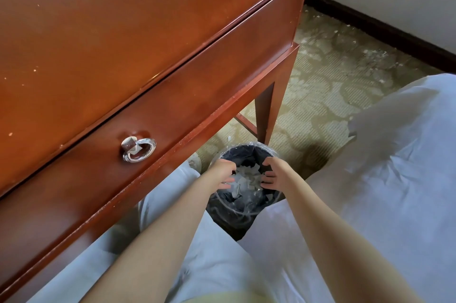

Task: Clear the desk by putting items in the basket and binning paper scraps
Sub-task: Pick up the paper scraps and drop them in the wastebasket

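Seen from above, a left hand (222, 173) and a right hand (275, 172) hover with loosely curled fingers over a dark, plastic-lined bin (223, 211) holding pale paper scraps (246, 179), beside a reddish wooden desk (111, 38) on patterned carpet (328, 85).

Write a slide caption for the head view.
Left hand and right hand above the lined bin, paper scraps between them, beside the desk.

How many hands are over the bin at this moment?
2. The left hand is over the left side of the bin, and the right hand is over its right side. Paper scraps show between them. No other hand is in view.
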`<state>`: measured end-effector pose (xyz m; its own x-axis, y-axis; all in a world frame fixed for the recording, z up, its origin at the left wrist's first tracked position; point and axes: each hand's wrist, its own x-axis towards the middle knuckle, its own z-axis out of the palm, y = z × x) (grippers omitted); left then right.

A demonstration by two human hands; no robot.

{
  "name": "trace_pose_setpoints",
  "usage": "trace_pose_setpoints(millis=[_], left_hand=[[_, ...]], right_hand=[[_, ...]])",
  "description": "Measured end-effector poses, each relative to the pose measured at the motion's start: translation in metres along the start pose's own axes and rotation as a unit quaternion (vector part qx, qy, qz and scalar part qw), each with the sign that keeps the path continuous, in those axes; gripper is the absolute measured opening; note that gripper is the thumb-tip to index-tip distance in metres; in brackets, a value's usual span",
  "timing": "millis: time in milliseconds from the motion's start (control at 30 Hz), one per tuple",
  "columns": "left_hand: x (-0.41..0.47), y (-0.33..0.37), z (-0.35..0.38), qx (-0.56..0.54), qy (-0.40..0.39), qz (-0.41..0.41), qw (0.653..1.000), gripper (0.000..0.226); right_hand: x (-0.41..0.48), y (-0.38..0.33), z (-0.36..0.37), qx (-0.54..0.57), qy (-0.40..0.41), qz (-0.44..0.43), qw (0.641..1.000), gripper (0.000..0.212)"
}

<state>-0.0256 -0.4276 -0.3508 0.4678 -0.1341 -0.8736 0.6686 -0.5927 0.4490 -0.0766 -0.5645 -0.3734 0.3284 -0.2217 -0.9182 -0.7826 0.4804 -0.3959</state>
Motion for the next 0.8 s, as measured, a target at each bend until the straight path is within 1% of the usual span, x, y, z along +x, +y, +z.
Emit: trace_pose_setpoints(millis=[100,233,500,567,667,733,800], left_hand=[[-0.013,0.006,0.0,0.003,-0.003,0.015,1.0,0.038],[-0.035,0.014,0.0,0.004,-0.007,0.046,0.999,0.041],[-0.086,0.029,0.004,0.038,-0.006,0.128,0.991,0.038],[-0.102,0.035,0.009,0.057,-0.004,0.162,0.985,0.033],[-0.127,0.048,0.012,0.071,-0.006,0.216,0.974,0.03],[-0.144,0.056,0.009,0.093,0.002,0.251,0.964,0.028],[-0.161,0.063,0.001,0.091,0.009,0.283,0.955,0.024]], right_hand=[[-0.01,-0.004,0.001,0.008,0.001,-0.007,1.0,0.043],[-0.027,-0.008,0.002,0.016,-0.003,-0.046,0.999,0.035],[-0.068,-0.013,-0.005,0.003,-0.022,-0.105,0.994,0.01],[-0.08,-0.014,-0.01,0.011,-0.025,-0.124,0.992,0.011],[-0.099,-0.022,-0.017,0.034,-0.033,-0.158,0.986,0.019],[-0.116,-0.032,-0.019,0.063,-0.044,-0.185,0.98,0.022],[-0.133,-0.039,-0.019,0.063,-0.055,-0.217,0.972,0.022]])
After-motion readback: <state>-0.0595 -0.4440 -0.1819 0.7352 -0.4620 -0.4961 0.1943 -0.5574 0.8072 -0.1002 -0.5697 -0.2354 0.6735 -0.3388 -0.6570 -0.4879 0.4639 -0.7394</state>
